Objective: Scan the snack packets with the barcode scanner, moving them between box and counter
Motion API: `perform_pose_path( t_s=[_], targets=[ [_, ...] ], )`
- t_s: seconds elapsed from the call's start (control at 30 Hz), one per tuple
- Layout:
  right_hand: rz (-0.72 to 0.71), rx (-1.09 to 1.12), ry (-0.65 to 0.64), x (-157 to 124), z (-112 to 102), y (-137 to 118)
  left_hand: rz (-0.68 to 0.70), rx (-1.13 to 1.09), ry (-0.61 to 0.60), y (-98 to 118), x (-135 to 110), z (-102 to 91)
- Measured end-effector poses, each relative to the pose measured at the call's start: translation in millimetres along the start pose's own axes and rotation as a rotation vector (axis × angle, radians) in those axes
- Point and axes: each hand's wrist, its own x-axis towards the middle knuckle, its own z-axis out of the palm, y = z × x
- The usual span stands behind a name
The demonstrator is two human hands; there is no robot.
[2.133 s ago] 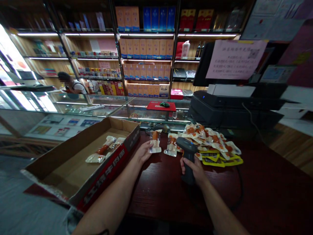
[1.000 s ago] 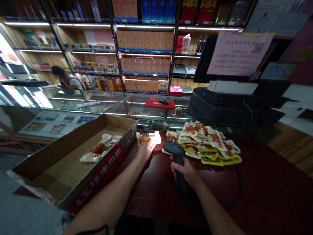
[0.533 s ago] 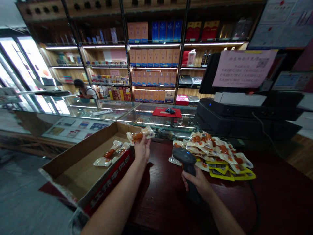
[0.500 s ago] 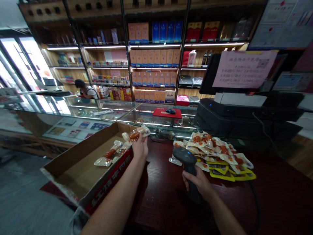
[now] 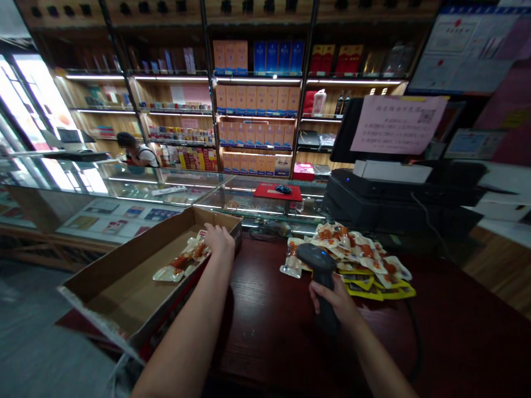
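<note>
My left hand (image 5: pixel 219 239) reaches over the near wall of an open cardboard box (image 5: pixel 120 298), fingers curled down onto a clear snack packet (image 5: pixel 198 250) with an orange sausage inside. More such packets (image 5: pixel 170 270) lie on the box floor. My right hand (image 5: pixel 335 297) grips the handle of a black barcode scanner (image 5: pixel 316 258), held upright above the dark red wooden table (image 5: pixel 269 326). Its head points toward a single packet (image 5: pixel 290 263) on the table. A heap of the same packets (image 5: pixel 365 255) lies just right of the scanner.
A black cash register and printer (image 5: pixel 394 190) with a pink notice stand behind the heap. Glass display counters (image 5: pixel 166 188) run along the back left, with stocked shelves behind. A person (image 5: pixel 129 150) sits far off at the left. The scanner's cable (image 5: pixel 415 342) trails right.
My left hand picked a packet off the table, held it up before the scanner, then carried it left and down into the box. The right hand kept its grip on the scanner.
</note>
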Motion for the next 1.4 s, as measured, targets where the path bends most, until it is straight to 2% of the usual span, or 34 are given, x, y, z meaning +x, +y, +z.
perform_pose_path(
  t_s=[0.07, 0.13, 0.23, 0.3, 0.37, 0.47, 0.6, 0.77, 0.97, 1.1, 1.17, 1.23, 1.3, 1.4],
  targets=[
    [-0.006, 0.020, 0.023, -1, -2, 1, -0.006, -0.030, 0.055, -9, -14, 9.0],
    [-0.010, 0.038, 0.053, -1, -4, 3, -0.073, 0.051, -0.014, -27, -36, 19.5],
    [-0.011, 0.071, 0.104, 2, -8, 10, -0.165, 0.452, -0.279, -64, -76, 32.4],
    [-0.022, 0.110, 0.139, 4, -10, 16, -0.117, 0.715, -0.360, -88, -100, 36.7],
    [-0.038, 0.140, 0.160, 5, -13, 22, -0.044, 0.895, -0.378, -105, -118, 37.8],
    [-0.050, 0.165, 0.158, 6, -17, 30, 0.038, 1.037, -0.391, -119, -130, 36.0],
    [-0.063, 0.176, 0.165, 6, -21, 35, 0.105, 1.159, -0.467, -124, -127, 32.7],
    [-0.061, 0.188, 0.174, 5, -19, 32, 0.058, 1.151, -0.504, -122, -120, 32.1],
    [-0.017, 0.119, 0.107, 4, -15, 29, 0.104, 1.097, -0.493, -120, -120, 35.3],
    [-0.012, 0.124, 0.126, 5, -15, 31, -0.009, 1.244, -0.565, -125, -115, 34.0],
    [-0.008, 0.142, 0.126, 5, -15, 33, -0.051, 1.243, -0.576, -127, -110, 30.9],
    [-0.015, 0.161, 0.128, 5, -16, 34, -0.080, 1.125, -0.535, -128, -103, 26.7],
    [-0.015, 0.169, 0.126, 4, -15, 34, -0.148, 0.905, -0.457, -127, -95, 22.5],
    [-0.007, 0.166, 0.124, 4, -14, 33, -0.346, 0.514, -0.346, -121, -86, 18.9]
  ],
)
